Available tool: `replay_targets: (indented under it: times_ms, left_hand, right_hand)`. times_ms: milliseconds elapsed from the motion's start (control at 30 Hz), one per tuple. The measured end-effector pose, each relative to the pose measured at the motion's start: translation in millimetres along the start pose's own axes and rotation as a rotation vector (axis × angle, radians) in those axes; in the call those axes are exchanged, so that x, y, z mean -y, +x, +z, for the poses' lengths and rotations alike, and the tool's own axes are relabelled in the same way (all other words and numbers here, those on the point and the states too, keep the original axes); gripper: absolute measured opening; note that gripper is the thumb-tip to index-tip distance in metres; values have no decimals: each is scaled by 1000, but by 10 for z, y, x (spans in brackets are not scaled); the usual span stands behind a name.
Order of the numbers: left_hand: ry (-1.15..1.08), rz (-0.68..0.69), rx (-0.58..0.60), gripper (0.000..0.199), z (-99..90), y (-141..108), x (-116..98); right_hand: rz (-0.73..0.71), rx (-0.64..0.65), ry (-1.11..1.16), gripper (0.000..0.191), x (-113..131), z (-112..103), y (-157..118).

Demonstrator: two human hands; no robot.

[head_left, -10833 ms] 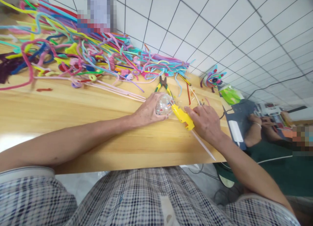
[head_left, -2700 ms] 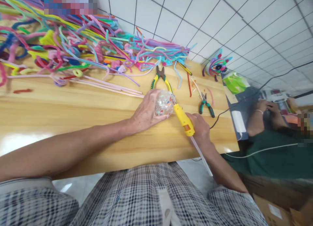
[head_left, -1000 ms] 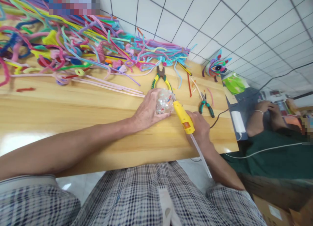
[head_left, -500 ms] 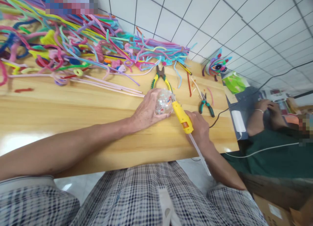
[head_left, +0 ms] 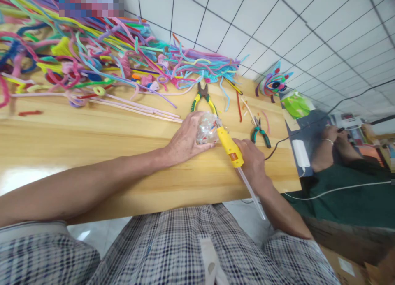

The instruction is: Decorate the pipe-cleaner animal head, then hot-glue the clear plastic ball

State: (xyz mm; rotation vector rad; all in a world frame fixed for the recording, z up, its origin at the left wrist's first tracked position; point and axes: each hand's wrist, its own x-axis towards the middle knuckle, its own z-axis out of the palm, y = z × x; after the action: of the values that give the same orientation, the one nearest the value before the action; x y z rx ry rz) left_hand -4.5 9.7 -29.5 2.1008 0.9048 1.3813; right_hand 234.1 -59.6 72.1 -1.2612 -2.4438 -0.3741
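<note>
Here, my left hand (head_left: 182, 143) grips a clear, speckled ball (head_left: 207, 128) at frame centre. My right hand (head_left: 252, 159) grasps the yellow glue gun (head_left: 230, 147).

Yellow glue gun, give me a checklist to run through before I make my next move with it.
1. Yellow glue gun held in the right hand: ok.
2. Clear speckled ball held by the left hand: ok.
3. Glue stick in the gun: ok, it sticks out of the rear.
4. Nozzle touching the ball: cannot tell; it is at the ball's edge.
5. Nozzle hot: cannot tell.
6. Space just beyond the ball free: not ok, the yellow-and-green pliers lie there.
</note>
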Motion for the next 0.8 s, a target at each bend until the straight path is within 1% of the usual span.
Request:
replay_targets:
  times_ms: [200, 300, 400, 500, 800]
  left_hand:
    - [-15, 17, -23, 88, 5, 8, -8]
    - [0, 6, 0, 91, -4, 10, -9]
    - [-8, -1, 17, 93, -22, 14, -3]
    - [-41, 17, 23, 91, -39, 22, 13]
    - [-75, 21, 62, 88, -79, 48, 43]
  right_hand:
    - [-14, -7, -21, 22, 35, -16, 22]
    - [-12, -21, -15, 23, 27, -24, 5]
    - [-13, -38, 3, 26, -33, -26, -18]
    - [-46, -56, -13, 27, -114, -29, -7]
    - [-160, -13, -77, 24, -232, -50, 91]
